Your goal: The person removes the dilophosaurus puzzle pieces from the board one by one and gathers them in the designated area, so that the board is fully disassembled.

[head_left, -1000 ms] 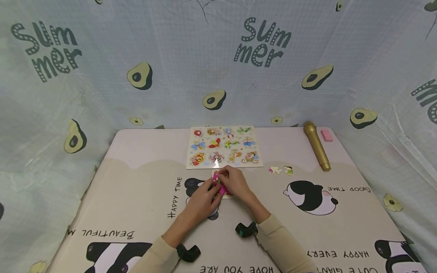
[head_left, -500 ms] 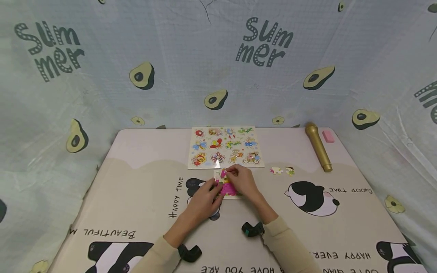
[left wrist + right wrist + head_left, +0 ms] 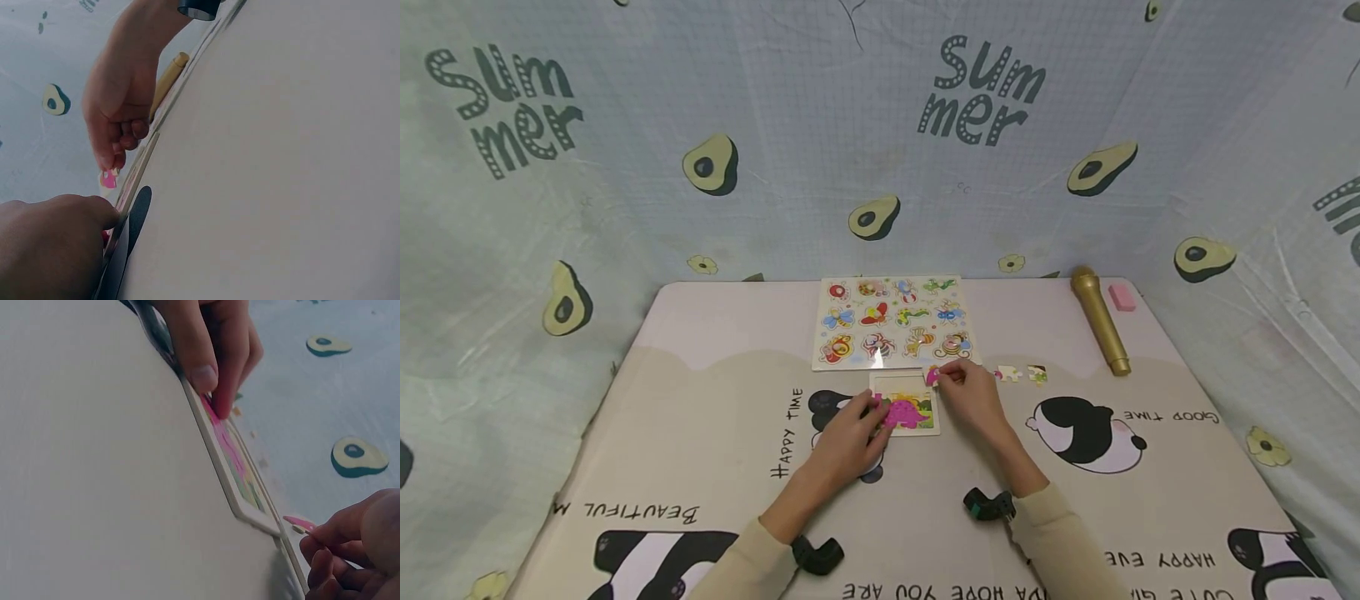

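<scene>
My right hand (image 3: 976,400) pinches a small pink-and-pale jigsaw piece (image 3: 932,377) between thumb and fingertips. It is off the upper right corner of a small framed puzzle tray (image 3: 904,382); the right wrist view shows the piece (image 3: 301,523) edge-on. Inside the tray, a pink dinosaur (image 3: 907,414) on a green and yellow ground fills the lower part, while the upper part is bare. At the tray's left side, my left hand (image 3: 848,433) grips the edge, thumb (image 3: 204,378) at the frame and a finger on the pink picture.
Two loose jigsaw pieces, one pink and white (image 3: 1009,374) and one green (image 3: 1037,375), lie right of the right hand. Behind the tray sits a larger board of insect pictures (image 3: 891,325). A gold microphone (image 3: 1100,321) and a pink block (image 3: 1122,297) lie at the back right.
My right hand has moved right, off the tray, lifting the pink piece out of its upper part. More of the dinosaur picture now shows. The left hand has stayed in place.
</scene>
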`<state>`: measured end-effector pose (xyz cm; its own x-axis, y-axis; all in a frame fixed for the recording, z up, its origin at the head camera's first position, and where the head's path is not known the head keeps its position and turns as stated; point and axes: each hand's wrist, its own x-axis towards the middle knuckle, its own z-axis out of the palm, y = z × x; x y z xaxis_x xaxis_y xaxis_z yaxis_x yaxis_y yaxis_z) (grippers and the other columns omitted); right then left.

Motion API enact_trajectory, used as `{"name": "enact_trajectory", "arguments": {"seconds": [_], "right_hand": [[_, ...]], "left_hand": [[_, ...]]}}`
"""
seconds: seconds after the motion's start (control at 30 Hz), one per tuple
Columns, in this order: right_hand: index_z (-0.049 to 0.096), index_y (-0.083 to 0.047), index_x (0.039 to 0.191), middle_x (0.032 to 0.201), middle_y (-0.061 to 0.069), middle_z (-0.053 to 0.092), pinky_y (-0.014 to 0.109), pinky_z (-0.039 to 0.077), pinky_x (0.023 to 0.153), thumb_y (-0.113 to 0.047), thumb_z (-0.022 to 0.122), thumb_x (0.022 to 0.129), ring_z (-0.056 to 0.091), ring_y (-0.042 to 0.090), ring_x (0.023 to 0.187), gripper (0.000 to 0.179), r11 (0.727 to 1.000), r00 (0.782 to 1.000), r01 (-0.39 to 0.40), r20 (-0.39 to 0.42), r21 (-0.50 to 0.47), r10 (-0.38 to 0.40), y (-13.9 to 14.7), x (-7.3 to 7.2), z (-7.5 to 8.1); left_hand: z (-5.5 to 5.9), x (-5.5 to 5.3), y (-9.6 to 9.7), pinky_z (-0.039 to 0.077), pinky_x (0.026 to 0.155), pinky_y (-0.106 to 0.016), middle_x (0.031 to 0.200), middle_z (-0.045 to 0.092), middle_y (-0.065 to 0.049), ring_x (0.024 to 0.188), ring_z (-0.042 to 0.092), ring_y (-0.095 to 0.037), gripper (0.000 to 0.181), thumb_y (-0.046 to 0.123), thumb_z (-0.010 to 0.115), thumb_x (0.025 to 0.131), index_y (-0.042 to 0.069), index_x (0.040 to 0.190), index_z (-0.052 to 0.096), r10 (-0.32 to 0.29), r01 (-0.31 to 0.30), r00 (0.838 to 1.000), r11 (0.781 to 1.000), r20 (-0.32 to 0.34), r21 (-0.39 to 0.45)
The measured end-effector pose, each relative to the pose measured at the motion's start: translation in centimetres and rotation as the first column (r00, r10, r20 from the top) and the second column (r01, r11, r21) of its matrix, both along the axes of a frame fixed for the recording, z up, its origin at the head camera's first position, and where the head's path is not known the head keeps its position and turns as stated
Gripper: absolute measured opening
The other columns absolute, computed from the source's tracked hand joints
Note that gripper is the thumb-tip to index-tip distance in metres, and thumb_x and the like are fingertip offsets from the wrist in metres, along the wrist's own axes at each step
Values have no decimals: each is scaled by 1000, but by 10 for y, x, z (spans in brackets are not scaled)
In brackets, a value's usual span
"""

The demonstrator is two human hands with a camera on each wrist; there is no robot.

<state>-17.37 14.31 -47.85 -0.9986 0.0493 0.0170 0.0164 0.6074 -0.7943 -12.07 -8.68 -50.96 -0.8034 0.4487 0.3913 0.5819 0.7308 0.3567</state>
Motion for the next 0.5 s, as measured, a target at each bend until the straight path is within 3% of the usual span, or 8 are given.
{"name": "enact_trajectory", "arguments": {"seconds": [0.5], "right_hand": [[71, 0, 105, 91, 14, 69, 23, 44, 66, -19, 65, 94, 59, 22, 80, 23, 990, 993, 115, 20, 77, -117, 39, 0, -6]], "left_hand": [[0, 0, -1, 56, 97, -39, 123, 62, -14, 111, 64, -24, 37, 27, 66, 96, 5, 125, 70, 2, -2, 1000, 1000, -1, -2]]}}
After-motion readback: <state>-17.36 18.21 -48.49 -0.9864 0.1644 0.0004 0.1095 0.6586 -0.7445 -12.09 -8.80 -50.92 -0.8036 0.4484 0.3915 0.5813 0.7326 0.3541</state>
